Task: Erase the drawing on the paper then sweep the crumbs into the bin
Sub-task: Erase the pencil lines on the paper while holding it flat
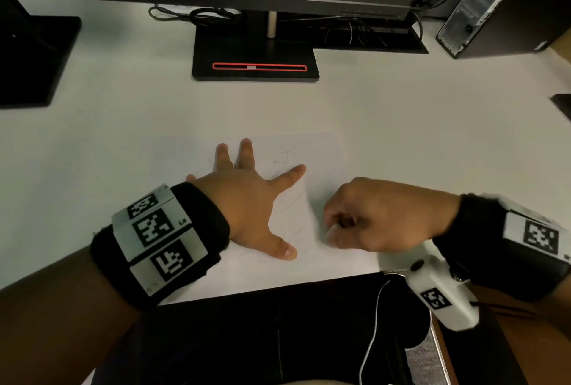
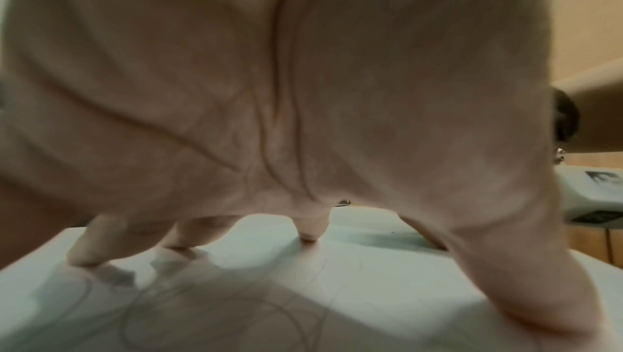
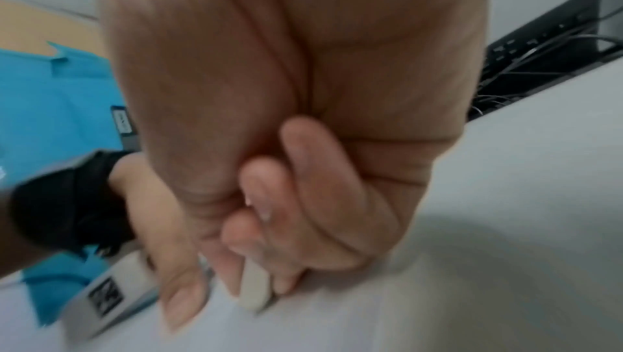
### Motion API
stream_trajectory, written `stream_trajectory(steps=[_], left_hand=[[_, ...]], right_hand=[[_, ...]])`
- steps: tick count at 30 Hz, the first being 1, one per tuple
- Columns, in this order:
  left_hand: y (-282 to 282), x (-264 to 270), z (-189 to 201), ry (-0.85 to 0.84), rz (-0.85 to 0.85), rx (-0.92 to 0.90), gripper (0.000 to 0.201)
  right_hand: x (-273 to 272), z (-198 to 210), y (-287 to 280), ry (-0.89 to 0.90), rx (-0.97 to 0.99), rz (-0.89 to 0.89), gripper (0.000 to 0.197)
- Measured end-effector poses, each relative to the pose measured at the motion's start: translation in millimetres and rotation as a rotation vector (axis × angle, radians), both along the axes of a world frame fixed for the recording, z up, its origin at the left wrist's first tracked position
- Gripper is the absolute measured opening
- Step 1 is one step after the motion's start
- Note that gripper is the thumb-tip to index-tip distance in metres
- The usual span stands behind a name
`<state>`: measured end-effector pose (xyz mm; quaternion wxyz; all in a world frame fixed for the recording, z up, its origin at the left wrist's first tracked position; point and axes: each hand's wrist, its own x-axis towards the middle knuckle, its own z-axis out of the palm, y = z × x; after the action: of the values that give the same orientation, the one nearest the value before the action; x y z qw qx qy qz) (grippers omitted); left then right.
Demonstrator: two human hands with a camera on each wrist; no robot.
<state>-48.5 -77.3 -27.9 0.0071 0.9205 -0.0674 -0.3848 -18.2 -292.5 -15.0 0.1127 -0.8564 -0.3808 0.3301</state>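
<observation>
The paper lies on the white worktop in front of the monitor stand, pinned by the left hand with fingers spread flat over the faint drawing. The right hand, just beside the left thumb, pinches a pale eraser against the sheet. A hard stroke could crease or tear the paper there, and stray crumbs could scatter over the worktop; no bin is in view.

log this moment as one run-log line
stage: erasing | left hand: flat, fingers spread, pressing paper | right hand: pinching eraser on paper | drawing: faint lines remain | bin: unseen
</observation>
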Motion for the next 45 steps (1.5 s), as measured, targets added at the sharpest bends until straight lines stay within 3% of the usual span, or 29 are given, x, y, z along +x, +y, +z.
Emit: stream_trajectory(steps=[5,10,15,21,26,31,35,40,45], left_hand=[[-0.4,0.6,1.2,0.001,-0.011,0.012,0.126],[0.0,0.2,0.8,-0.001,-0.012,0.017,0.126],[-1.2,0.3,1.5,-0.002,-0.006,0.021,0.126],[-0.9,0.6,1.0,0.002,0.003,0.011,0.126],[-1.5,0.2,2.3,0.004,-0.003,0.020,0.125],[-0.3,0.0,0.3,0.001,0.000,0.018,0.126],[-0.7,-0.3,0.9,0.002,-0.003,0.021,0.126],[-0.3,-0.4,0.3,0.006,-0.002,0.025,0.125],[-1.7,-0.1,2.1,0.012,0.005,0.027,0.126]], right_hand=[[21.9,1.7,-6.7,-0.055,0.013,-0.137,0.026],[-0.6,0.6,3.6,0.030,0.001,-0.028,0.023],[21.7,-1.9,-3.1,-0.046,0.033,-0.167,0.027],[4.0,-1.3,5.4,0.017,0.019,-0.040,0.027],[26.7,-1.1,0.4,-0.070,0.011,-0.157,0.028],[8.1,0.7,10.4,0.016,-0.027,-0.036,0.027],[28.8,1.4,5.6,-0.077,-0.011,-0.151,0.032],[2.7,-0.5,15.1,-0.016,-0.046,-0.040,0.032],[21.6,1.5,10.0,-0.102,-0.029,-0.174,0.033]])
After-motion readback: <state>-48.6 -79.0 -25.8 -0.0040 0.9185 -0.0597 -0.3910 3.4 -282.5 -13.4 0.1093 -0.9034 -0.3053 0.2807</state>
